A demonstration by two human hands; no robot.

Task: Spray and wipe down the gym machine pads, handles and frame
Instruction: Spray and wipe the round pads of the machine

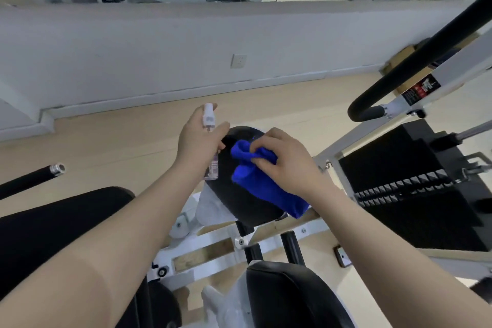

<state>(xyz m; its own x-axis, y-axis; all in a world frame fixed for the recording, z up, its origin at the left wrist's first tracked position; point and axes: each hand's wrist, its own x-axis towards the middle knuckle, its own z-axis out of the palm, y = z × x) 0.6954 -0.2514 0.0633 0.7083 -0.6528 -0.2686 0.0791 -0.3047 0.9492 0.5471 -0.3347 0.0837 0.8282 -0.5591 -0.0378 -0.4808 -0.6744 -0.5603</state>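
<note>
L hand [198, 141] grips one small clear plastic spray bottle [211, 146] w/ white nozzle, just beside the rounded black vinyl pad [247, 200]. R hand [286, 160] pinches one bunched blue microfibre cloth [262, 186], pressed onto that pad. Risk: bottle held low in the palm could slip; cloth's loose tail may snag the white steel frame [287, 231]. Two black handles [415, 66] visible.
</note>
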